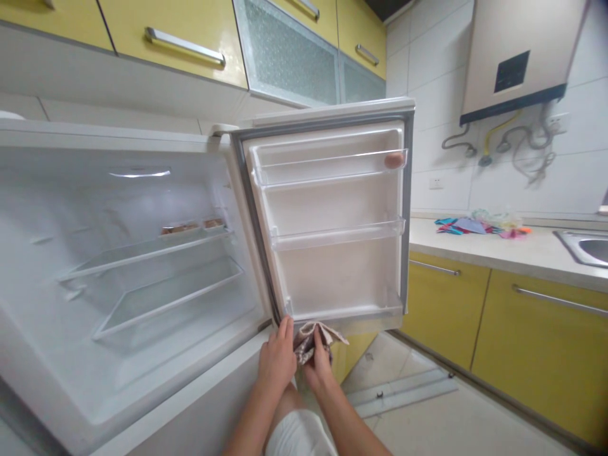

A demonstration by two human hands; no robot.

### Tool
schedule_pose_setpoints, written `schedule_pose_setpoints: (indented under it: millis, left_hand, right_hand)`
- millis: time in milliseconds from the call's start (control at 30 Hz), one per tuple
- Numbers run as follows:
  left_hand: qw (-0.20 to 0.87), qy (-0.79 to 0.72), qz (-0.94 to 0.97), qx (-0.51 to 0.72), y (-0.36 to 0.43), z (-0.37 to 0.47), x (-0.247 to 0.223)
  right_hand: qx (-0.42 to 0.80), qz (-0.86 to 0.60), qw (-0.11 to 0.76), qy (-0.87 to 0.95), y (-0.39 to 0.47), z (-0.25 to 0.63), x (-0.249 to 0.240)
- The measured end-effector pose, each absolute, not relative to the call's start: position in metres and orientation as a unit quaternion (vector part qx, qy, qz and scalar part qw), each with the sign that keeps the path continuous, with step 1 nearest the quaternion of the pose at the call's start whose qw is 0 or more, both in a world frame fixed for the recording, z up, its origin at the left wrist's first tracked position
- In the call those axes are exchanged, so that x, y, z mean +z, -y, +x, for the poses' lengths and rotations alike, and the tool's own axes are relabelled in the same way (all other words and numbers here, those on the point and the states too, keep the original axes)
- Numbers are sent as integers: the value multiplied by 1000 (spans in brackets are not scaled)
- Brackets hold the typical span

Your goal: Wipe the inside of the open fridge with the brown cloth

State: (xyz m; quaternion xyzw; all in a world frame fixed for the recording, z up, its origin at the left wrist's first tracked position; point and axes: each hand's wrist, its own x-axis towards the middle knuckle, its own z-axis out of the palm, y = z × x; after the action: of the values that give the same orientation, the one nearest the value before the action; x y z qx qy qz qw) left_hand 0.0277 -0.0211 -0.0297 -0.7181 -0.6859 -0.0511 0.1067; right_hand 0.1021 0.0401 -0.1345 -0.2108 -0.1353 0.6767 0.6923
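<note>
— So where is the cloth [311, 339]?

— Low down, at the bottom edge of the open fridge door [332, 209], just under its lowest shelf. It sits bunched between the two hands, touching both of them.

— What are the hands doing with it?

— The right hand [317, 370] has its fingers curled shut around the lower part of the cloth, with the upper folds sticking out above the knuckles. The left hand [278, 361] is flatter, fingers stretched up and close together; its fingertips touch the fridge [142, 253] at the corner by the hinge, and its side rests against the cloth. Whether it truly grips the cloth I cannot tell.

— How many cloths?

— One at the hands. On the tabletop [498, 250] to the right, well apart from the hands, lies a heap of colourful rags [479, 225]; how many are in it is too small to count.

— And the fridge?

— One fridge with one door swung wide. The door has three shelves, and the top one holds one small round pinkish thing [393, 159] at its right end. Inside the fridge are two glass shelves, with two small trays [192, 227] at the back of the upper one.

— Anything else around?

— One sink [586, 246] at the far right of the tabletop, one water heater [515, 57] on the tiled wall above it, and yellow cabinets [475, 304] above and below.
</note>
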Motion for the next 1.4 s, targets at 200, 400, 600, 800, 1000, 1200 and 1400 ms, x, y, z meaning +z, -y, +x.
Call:
schedule_pose_setpoints:
  millis: [200, 400, 600, 800, 1000, 1200, 1400]
  left_hand:
    - [120, 683, -719, -45, 22, 29, -31]
    - [107, 686, -718, -47, 21, 30, -32]
    - [120, 683, -718, -62, 18, 27, -41]
    - [147, 678, -717, -61, 14, 26, -48]
    - [144, 680, -717, -61, 15, 25, -48]
    - [128, 686, -713, -68, 14, 26, -49]
    - [116, 688, -712, -83, 15, 31, -49]
  right_hand:
    - [625, -245, 739, 60, -49, 159, -139]
    - [553, -283, 782, 46, -65, 235, -138]
    - [474, -316, 820, 52, -77, 298, -134]
    - [425, -381, 817, 82, -73, 326, -132]
    - [356, -475, 796, 120, -67, 370, -114]
    - [339, -540, 749, 181, -93, 408, -78]
    - [361, -534, 742, 184, -109, 408, -88]
